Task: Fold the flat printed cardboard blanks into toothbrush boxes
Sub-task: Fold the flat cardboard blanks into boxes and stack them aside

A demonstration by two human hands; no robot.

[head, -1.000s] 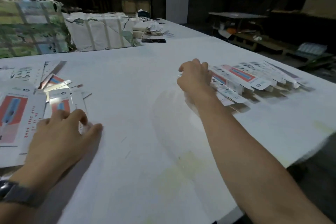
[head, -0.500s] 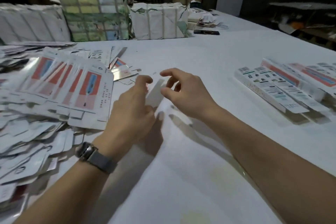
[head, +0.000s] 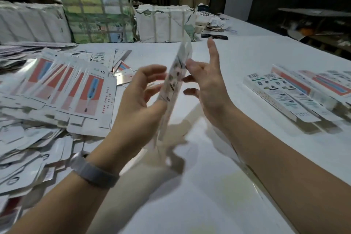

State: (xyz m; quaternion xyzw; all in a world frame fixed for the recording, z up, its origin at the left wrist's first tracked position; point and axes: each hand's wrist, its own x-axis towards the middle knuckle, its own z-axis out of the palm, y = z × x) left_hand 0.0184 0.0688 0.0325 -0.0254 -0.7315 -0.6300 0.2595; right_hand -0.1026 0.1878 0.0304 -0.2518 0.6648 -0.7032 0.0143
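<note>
A narrow printed cardboard blank [head: 175, 76] stands nearly upright and edge-on above the white table [head: 190, 192], blurred by motion. My left hand [head: 140, 99], with a grey watch on its wrist, grips the blank's left side with curled fingers and thumb. My right hand [head: 208, 85] is on the blank's right side, fingertips and thumb touching it, index finger pointing straight up. A fanned pile of flat blanks [head: 85, 97] with red and blue toothbrush prints lies to the left. Folded boxes [head: 284, 95] lie in a row at the right.
Wrapped, strapped bundles [head: 98, 17] stand along the back of the table, with a white one [head: 165, 23] beside them. A black phone [head: 214, 36] lies behind my right hand. Loose white cut-outs [head: 28, 154] are heaped at the near left. The table's edge runs along the right.
My right hand left the folded boxes and came to the middle. My left hand lifted a blank from the pile, and both hands raised it upright off the table.
</note>
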